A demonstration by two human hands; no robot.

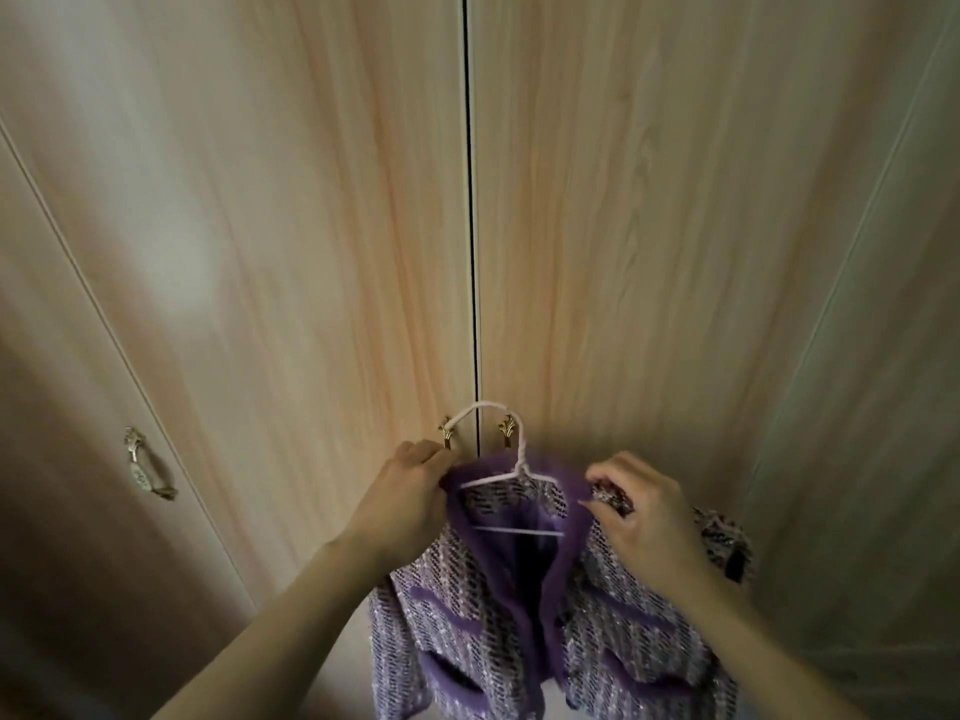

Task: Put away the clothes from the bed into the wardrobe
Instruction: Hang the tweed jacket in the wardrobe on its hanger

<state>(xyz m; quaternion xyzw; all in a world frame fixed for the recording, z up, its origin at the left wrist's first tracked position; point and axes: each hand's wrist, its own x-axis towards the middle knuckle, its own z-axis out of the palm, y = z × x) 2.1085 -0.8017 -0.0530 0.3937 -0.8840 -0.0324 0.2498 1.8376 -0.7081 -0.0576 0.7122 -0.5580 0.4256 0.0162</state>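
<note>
A purple tweed jacket (457,589) with plain purple trim hangs on a white wire hanger (511,462) right in front of the shut wardrobe doors (337,226). My left hand (410,491) pinches the jacket's left shoulder at the collar. My right hand (644,517) grips the right shoulder. The hanger's hook rises between the two small gold door handles (445,432), close to the seam between the doors. The jacket's lower part runs out of view at the bottom.
The light wood doors fill the view, with a dark gap (470,200) down the middle. A third door at the left carries an ornate metal handle (145,467). A further panel (883,304) angles away at the right.
</note>
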